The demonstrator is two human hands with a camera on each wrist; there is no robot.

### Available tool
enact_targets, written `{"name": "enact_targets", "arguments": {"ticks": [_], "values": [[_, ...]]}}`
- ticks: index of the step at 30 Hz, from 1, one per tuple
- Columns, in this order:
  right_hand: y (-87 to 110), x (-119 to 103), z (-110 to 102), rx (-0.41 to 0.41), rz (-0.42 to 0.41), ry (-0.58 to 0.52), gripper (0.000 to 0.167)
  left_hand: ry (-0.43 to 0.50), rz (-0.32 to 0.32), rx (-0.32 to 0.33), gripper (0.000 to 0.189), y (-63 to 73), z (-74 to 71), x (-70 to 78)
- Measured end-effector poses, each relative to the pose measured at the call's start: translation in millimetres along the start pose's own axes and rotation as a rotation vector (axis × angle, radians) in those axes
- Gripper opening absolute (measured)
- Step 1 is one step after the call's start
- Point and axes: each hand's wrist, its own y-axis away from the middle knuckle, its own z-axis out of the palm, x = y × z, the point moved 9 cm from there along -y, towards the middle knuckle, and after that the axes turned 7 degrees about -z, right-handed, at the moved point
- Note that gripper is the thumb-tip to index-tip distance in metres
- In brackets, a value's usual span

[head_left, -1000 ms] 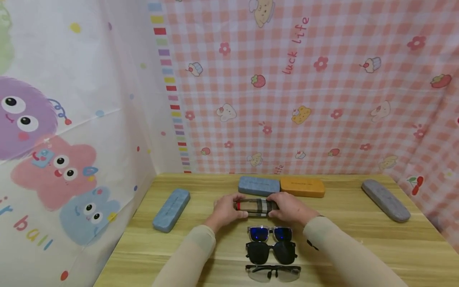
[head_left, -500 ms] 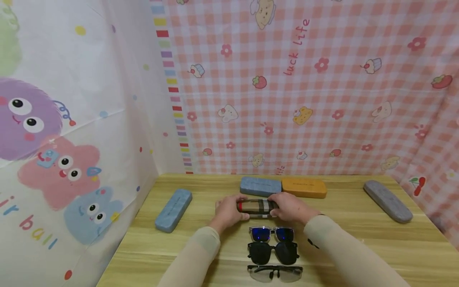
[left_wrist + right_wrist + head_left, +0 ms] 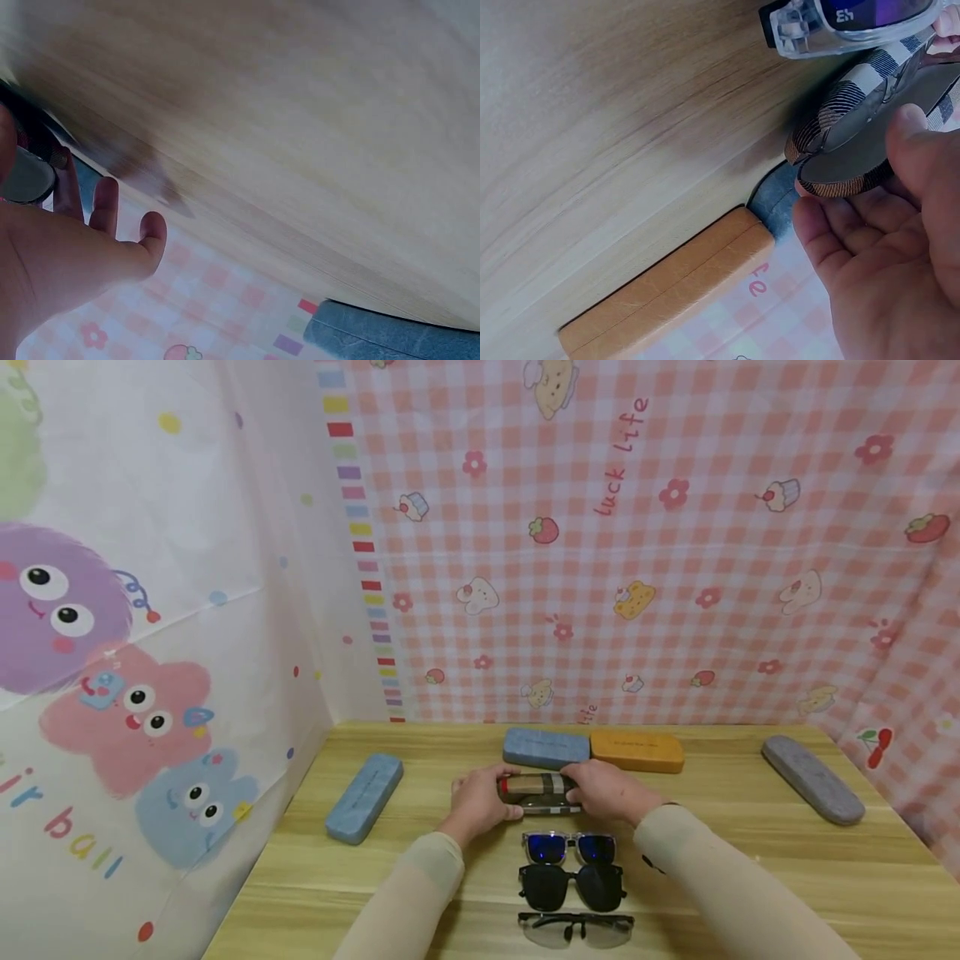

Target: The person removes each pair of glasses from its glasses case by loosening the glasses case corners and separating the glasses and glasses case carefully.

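Note:
In the head view a plaid glasses case [image 3: 536, 787] lies crosswise between both hands, its lid lifted along the near side. The left hand [image 3: 480, 797] holds its left end between thumb and fingers. At the other end the right hand [image 3: 607, 793] grips the lid, thumb at the near edge. From the right wrist, the parted case [image 3: 847, 97] shows a grey lining and something thin and shiny inside. Sunglasses with clear frames and blue lenses [image 3: 568, 847] lie just in front, then black sunglasses [image 3: 572, 887], then half-rim glasses [image 3: 576, 930].
Behind the hands lie a blue glasses case [image 3: 546, 747] and an orange one [image 3: 637, 752], end to end. Another blue case [image 3: 365, 799] is at the left, a grey case [image 3: 812, 779] at the right. Patterned cloth [image 3: 555, 552] hangs behind the wooden table [image 3: 300, 893].
The plaid case's lid has risen at the near side, and a gap now shows between lid and base. Both hands stay at its ends. The camera view has shifted slightly.

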Motion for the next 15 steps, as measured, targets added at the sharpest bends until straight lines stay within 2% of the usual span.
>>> {"name": "enact_targets", "arguments": {"ticks": [11, 15], "values": [[-1.4, 3.4, 2.0, -0.029, 0.016, -0.007, 0.04, -0.009, -0.015, 0.002, 0.068, 3.0, 1.9, 1.0], [-3.6, 1.6, 1.6, -0.037, -0.009, 0.003, 0.038, -0.015, -0.012, 0.013, 0.068, 2.6, 2.0, 1.6]]}}
